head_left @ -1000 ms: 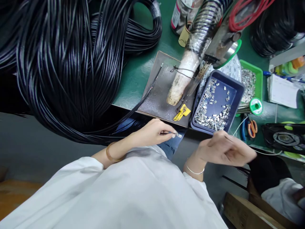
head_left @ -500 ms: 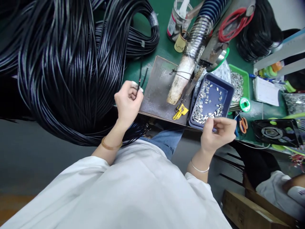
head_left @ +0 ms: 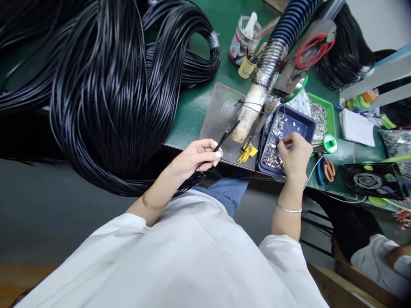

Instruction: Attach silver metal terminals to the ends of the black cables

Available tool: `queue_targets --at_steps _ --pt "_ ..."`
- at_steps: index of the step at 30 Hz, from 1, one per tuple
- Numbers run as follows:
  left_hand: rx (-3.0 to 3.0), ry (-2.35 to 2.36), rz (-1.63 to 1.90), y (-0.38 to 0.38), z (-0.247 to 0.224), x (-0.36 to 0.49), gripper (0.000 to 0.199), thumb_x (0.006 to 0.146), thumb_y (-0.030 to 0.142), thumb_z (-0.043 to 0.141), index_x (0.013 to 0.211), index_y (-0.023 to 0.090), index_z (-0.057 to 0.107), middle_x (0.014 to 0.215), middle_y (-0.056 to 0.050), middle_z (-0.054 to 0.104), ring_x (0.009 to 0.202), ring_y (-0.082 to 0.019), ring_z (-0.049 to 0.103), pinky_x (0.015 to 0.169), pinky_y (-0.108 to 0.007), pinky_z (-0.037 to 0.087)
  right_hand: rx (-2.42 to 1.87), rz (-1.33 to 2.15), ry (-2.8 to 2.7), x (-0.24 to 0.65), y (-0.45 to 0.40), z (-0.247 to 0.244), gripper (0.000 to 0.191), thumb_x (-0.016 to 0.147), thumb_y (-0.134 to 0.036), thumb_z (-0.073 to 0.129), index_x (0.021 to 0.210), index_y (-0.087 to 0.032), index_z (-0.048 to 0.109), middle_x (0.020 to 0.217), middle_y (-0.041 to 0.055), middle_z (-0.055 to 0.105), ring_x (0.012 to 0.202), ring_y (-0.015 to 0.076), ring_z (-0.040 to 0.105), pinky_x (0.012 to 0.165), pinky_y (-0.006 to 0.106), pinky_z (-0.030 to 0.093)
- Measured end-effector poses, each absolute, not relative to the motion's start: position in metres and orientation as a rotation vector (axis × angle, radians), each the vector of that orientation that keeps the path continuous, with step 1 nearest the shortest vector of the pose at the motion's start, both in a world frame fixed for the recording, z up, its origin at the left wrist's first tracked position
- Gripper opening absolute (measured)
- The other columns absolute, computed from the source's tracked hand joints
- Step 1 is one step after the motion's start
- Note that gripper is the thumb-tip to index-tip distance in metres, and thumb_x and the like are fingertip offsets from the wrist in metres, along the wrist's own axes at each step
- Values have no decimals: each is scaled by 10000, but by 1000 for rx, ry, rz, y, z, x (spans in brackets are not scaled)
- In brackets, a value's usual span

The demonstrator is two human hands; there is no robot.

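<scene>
My left hand (head_left: 201,158) pinches a black cable (head_left: 223,141) between thumb and fingers. The cable's end points up and right, over a brown board (head_left: 213,115). My right hand (head_left: 296,156) is above a dark blue tray (head_left: 303,117) that holds many small silver metal pieces (head_left: 272,156). Its thumb and forefinger are pinched together at the pieces; whatever they grip is too small or hidden to make out. Between the hands, a yellow tool (head_left: 248,152) lies on the board, under the white-wrapped end of a duct hose (head_left: 252,107).
A large bundle of black cables (head_left: 112,98) hangs over the table's left edge. At the right are a green tray (head_left: 330,115), a solder spool (head_left: 330,143), orange-handled scissors (head_left: 329,170) and a fan (head_left: 369,180). A cup (head_left: 246,66) stands behind. Another person's sleeve (head_left: 369,252) shows lower right.
My left hand has moved right and down with the cable, turning so that the cable leans right. My right hand has moved up from the tray's front edge to over the metal pieces.
</scene>
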State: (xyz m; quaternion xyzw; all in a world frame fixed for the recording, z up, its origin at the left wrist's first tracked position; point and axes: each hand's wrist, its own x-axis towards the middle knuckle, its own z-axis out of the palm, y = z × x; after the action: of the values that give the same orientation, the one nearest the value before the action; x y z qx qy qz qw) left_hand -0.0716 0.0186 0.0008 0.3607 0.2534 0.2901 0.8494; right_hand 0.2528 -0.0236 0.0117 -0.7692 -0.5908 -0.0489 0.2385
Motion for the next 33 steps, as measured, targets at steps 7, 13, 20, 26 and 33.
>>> queue_targets --at_steps 7,13,20,26,33 --pt "1673 411 575 -23 30 -54 148 834 164 649 718 140 738 714 -61 720 652 -140 625 633 -240 446 -1890 46 -1273 232 -50 18 125 746 -236 642 701 -212 528 699 -30 614 566 100 545 574 267 463" --pt "1213 263 539 -48 16 -29 223 888 244 617 705 132 677 651 -65 692 544 -104 581 542 -217 430 -1620 132 -1115 190 -77 29 215 787 -296 734 741 -199 547 793 -18 653 629 135 695 588 278 565" --pt "594 621 858 -30 -15 -14 254 740 346 721 817 165 559 491 33 573 337 -25 284 369 -178 132 -1415 -66 -1246 140 -78 16 40 846 -182 687 852 -200 652 913 24 705 843 171 721 711 341 614" --pt "779 670 871 -19 -9 -11 200 683 225 735 750 159 558 518 60 537 394 -17 342 394 -157 220 -1425 313 -1221 123 -78 5 44 850 -180 695 861 -218 714 942 20 699 875 134 702 715 279 617" --pt "1054 699 831 -16 -10 -7 160 685 196 770 728 117 638 629 27 567 586 -66 491 571 -186 414 -1404 582 -1172 129 -76 -5 51 847 -228 706 879 -246 742 957 17 711 887 129 706 735 272 624"
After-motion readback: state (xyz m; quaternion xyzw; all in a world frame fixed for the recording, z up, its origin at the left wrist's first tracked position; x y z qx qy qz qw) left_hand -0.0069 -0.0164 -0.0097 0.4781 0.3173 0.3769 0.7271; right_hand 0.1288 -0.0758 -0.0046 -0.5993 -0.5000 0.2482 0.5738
